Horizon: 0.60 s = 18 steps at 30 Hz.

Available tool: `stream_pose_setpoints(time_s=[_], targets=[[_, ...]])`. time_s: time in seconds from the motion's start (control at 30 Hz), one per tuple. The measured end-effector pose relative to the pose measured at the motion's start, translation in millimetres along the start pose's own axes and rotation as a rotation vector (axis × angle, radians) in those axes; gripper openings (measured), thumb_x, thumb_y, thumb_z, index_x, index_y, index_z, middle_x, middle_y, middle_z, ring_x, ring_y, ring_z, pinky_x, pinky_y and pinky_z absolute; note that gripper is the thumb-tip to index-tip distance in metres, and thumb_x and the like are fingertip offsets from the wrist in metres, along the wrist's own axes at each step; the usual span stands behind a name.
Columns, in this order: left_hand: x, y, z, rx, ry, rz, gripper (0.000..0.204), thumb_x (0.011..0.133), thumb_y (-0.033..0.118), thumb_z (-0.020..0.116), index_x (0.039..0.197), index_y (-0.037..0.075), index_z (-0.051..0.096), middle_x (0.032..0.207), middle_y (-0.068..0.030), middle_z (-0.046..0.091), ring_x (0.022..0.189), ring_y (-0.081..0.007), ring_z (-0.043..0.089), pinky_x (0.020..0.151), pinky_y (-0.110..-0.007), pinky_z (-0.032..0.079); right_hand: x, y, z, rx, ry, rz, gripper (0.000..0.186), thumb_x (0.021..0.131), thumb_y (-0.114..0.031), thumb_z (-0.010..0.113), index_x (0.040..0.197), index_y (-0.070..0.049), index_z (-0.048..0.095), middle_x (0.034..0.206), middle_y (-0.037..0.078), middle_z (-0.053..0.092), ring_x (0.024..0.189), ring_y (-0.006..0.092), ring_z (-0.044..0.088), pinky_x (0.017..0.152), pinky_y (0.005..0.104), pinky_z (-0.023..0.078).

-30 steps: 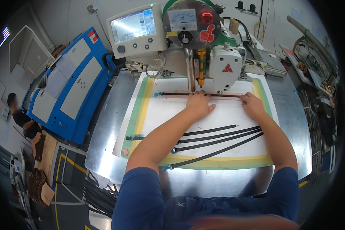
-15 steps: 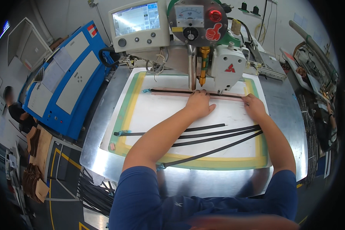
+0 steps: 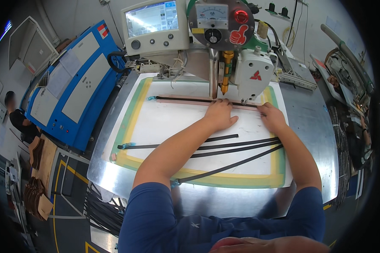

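Nearest, loose black straps (image 3: 240,143) fan across a white sheet (image 3: 169,122). Farther up, left hand (image 3: 219,115), fingers slightly spread, presses a black cord (image 3: 185,99) along a pink strip (image 3: 245,108). Right hand (image 3: 272,118) bunches fingers at its right end; pinch, cannot tell. Behind: sewing head (image 3: 254,69).

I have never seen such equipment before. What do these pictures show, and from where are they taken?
The camera is worn on the person's head and looks down; its fisheye lens bends straight edges. Ahead is a machine with a white head, a round dial panel and a screen beside it. Below, on a metal table, lies a white sheet with a yellow and green border. On it, a black strip runs along a pink band. The left hand rests there; the right hand is at the right end, its grip unclear. Nearer lie several loose black strips.
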State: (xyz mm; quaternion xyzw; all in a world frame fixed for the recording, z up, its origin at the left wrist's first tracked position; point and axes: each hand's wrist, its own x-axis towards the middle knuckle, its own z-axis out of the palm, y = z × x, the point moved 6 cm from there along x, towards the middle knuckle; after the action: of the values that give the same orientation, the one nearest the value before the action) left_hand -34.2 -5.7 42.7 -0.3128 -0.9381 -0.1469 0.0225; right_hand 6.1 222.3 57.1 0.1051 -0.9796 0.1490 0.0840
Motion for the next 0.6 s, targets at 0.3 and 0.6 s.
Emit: stream_pose_setpoints(time_s=[0.3, 0.6], targets=[[0.9, 3.7, 1.5, 0.015, 0.033, 0.021, 0.056, 0.093, 0.046, 0.067, 0.129, 0.003, 0.067, 0.135, -0.0164, 0.062, 0.128, -0.0358, 0.058, 0.111, -0.048, 0.045, 1.2, -11.1, 6.5, 0.056, 0.027, -0.03, 0.032, 0.09, -0.011, 0.065, 0.121, -0.013, 0.075, 0.117, 0.008, 0.071, 0.104, 0.0338, 0.069, 0.091, 0.0421, 0.056], [4.4, 5.2, 7.1, 0.028, 0.019, 0.007, 0.055, 0.093, 0.046, 0.066, 0.131, 0.006, 0.067, 0.138, -0.0143, 0.061, 0.132, -0.0348, 0.055, 0.115, -0.05, 0.041, -0.8, 1.1, 8.7, 0.145, 0.023, -0.003, 0.03, 0.091, -0.013, 0.065, 0.119, -0.011, 0.077, 0.124, 0.007, 0.072, 0.107, 0.0326, 0.07, 0.093, 0.0405, 0.057]])
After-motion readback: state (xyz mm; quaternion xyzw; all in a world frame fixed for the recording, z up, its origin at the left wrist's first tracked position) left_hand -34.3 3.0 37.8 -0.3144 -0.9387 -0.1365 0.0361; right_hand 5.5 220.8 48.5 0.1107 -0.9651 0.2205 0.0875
